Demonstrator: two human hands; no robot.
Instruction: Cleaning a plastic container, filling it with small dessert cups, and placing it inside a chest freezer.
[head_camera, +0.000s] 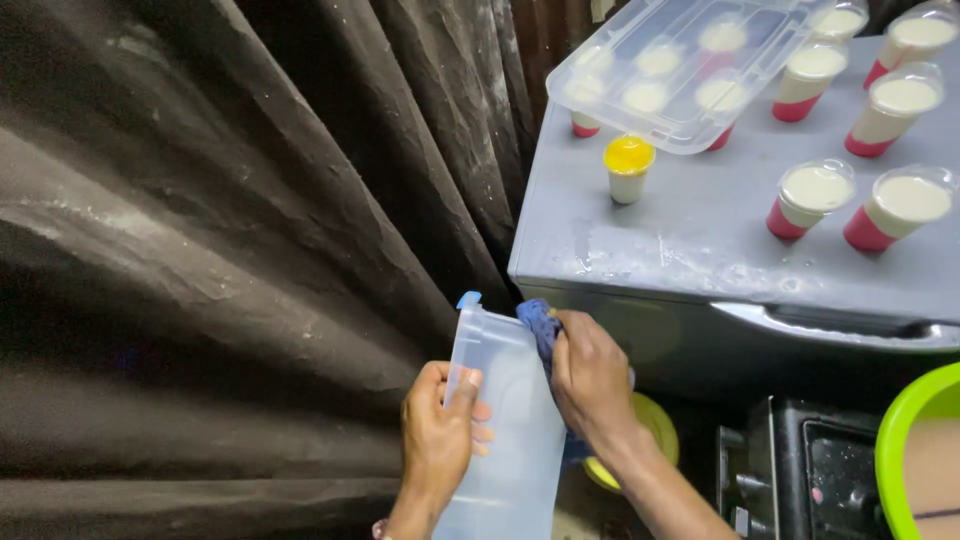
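My left hand (440, 435) grips the left edge of a clear plastic container (505, 420) with a blue latch at its top corner, held upright in front of me. My right hand (590, 385) is closed on a blue cloth (540, 325) and presses it against the container's right upper side. Both hands are low in the view, just below the front edge of a grey chest freezer (700, 230).
On the freezer top stand several lidded cups (812, 195) of white cream with red bases, one yellow-topped cup (628, 168), and a clear plastic lid (680, 65) laid over some cups. A dark curtain (220, 250) hangs left. A green bowl (910, 430) and black appliance (810, 470) sit lower right.
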